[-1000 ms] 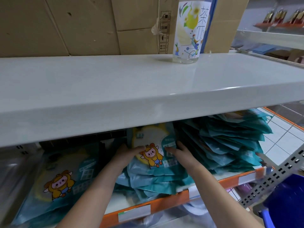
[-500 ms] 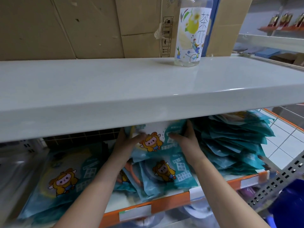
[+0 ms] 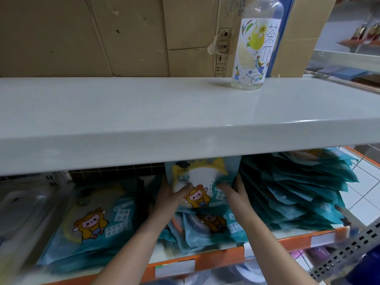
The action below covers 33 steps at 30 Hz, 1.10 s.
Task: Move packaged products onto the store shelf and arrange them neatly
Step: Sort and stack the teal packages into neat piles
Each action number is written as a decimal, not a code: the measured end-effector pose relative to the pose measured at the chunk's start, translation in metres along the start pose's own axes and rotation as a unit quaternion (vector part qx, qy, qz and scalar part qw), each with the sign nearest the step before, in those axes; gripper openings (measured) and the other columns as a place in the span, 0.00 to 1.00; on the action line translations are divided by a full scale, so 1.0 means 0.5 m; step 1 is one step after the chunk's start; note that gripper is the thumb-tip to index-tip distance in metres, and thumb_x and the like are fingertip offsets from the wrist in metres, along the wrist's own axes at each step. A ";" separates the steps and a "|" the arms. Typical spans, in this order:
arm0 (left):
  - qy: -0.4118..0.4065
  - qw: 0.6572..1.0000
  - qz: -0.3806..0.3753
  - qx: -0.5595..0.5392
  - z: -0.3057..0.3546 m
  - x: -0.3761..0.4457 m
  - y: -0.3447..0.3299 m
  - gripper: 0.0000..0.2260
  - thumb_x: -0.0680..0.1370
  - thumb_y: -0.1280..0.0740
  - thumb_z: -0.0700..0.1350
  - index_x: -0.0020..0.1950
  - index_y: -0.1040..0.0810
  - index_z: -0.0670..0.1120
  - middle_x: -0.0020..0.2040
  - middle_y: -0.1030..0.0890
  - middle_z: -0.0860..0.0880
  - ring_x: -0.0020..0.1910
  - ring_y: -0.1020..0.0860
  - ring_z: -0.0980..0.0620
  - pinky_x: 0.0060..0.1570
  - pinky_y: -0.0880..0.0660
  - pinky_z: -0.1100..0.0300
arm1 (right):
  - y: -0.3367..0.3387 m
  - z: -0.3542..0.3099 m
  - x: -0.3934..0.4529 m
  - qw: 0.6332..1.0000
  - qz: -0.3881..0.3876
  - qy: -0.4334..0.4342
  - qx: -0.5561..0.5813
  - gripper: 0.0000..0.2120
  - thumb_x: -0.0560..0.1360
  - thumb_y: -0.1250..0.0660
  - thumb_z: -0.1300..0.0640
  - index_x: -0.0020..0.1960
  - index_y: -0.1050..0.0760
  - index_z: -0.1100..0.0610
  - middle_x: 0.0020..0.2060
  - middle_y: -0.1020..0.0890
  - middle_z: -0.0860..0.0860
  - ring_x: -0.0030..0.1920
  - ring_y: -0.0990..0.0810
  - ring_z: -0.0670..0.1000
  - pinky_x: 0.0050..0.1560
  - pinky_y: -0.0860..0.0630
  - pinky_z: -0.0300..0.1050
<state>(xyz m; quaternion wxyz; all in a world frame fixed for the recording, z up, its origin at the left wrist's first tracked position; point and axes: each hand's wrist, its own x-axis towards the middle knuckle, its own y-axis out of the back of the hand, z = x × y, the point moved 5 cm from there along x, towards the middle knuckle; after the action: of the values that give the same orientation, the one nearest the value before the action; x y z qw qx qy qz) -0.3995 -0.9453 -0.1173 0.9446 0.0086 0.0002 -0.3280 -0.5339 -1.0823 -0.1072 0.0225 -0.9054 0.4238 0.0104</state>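
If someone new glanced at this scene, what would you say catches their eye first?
Probably the two hands, left hand and right hand, gripping a teal plastic packet with a yellow cartoon figure under the white upper shelf. Next, the leaning stack of teal packets at right, and the clear drink bottle with a yellow-printed label standing on the upper shelf.

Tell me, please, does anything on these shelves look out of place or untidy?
Yes. A lone drink bottle stands on the otherwise bare upper shelf. Below, the right-hand stack of teal packets is fanned and slumping, edges uneven. Both hands, left and right, hold one packet upright.
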 end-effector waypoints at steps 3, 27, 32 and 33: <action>-0.029 0.999 -0.003 0.023 0.034 0.004 0.016 0.17 0.72 0.26 0.44 0.59 0.25 0.53 0.53 0.19 0.55 0.53 0.20 0.59 0.56 0.24 0.59 | -0.009 -0.031 0.006 0.999 0.001 0.029 -0.037 0.22 0.75 0.33 0.62 0.65 0.34 0.46 0.53 0.23 0.42 0.55 0.25 0.45 0.56 0.31 0.43; 0.148 0.940 0.108 0.286 -0.028 -0.061 0.530 0.28 0.72 0.31 0.63 0.62 0.24 0.45 0.52 0.18 0.46 0.52 0.21 0.46 0.54 0.24 0.54 | -0.468 0.063 -0.076 0.923 -0.123 -0.004 -0.364 0.27 0.74 0.37 0.41 0.69 0.32 0.53 0.63 0.26 0.55 0.62 0.27 0.57 0.59 0.29 0.47; 0.176 0.955 0.081 0.223 -0.046 -0.055 0.528 0.26 0.73 0.30 0.58 0.64 0.25 0.43 0.60 0.21 0.41 0.51 0.21 0.47 0.52 0.27 0.59 | -0.476 0.068 -0.086 0.942 -0.125 -0.038 -0.310 0.27 0.79 0.38 0.49 0.74 0.41 0.55 0.68 0.28 0.55 0.67 0.29 0.55 0.53 0.36 0.37; 0.169 0.959 0.082 0.213 -0.049 -0.053 0.531 0.23 0.74 0.30 0.57 0.62 0.25 0.43 0.57 0.19 0.42 0.48 0.20 0.49 0.50 0.27 0.59 | -0.479 0.070 -0.086 0.944 -0.129 -0.044 -0.301 0.27 0.79 0.38 0.50 0.75 0.43 0.55 0.69 0.29 0.55 0.67 0.29 0.55 0.53 0.37 0.36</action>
<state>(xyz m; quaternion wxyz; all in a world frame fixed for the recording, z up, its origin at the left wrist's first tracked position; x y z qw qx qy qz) -0.2556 -0.7204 -0.1375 0.9308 0.2652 0.0889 -0.2354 -0.3776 -0.8945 -0.1328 -0.2313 -0.9156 0.2787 0.1745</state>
